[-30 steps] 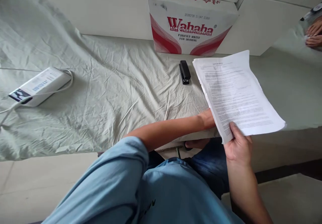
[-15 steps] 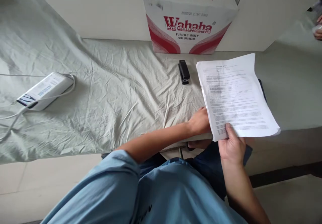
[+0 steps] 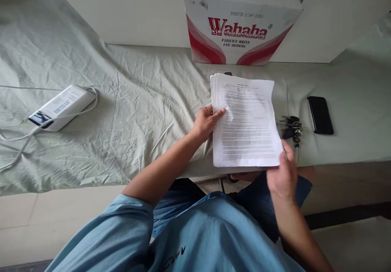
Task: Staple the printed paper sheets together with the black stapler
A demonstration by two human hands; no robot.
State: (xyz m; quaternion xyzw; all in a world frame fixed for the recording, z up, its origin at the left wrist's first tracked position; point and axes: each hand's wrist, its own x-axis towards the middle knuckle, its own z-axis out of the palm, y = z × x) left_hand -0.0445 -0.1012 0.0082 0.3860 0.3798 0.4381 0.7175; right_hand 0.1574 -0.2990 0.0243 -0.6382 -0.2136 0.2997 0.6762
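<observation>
Since the earlier frames, the stack of white printed paper sheets has come down from its raised, tilted hold to lie flat on the wrinkled pale green cloth covering the table, and it has shifted leftward, so that it now hides nearly all of the small black stapler, of which only a sliver shows at the stack's top edge. That shift has uncovered a bunch of dark keys just right of the stack and a black smartphone lying flat a little further right.

The person's left hand rests at the stack's left edge, fingers curled and the thumb pressed onto the top sheet, pinching the edge. The right hand is at the stack's lower right corner with loosely bent fingers, the thumb touching the corner; whether it grips the paper cannot be told, since the hand is blurred.

Behind the stack, against the white wall, stands a white and red cardboard box printed "Wahaha". Well to the left of the stack lies a white rectangular device with a label, with a white cable looping around it. Below the stack, the person's light blue shirt fills the near view.
</observation>
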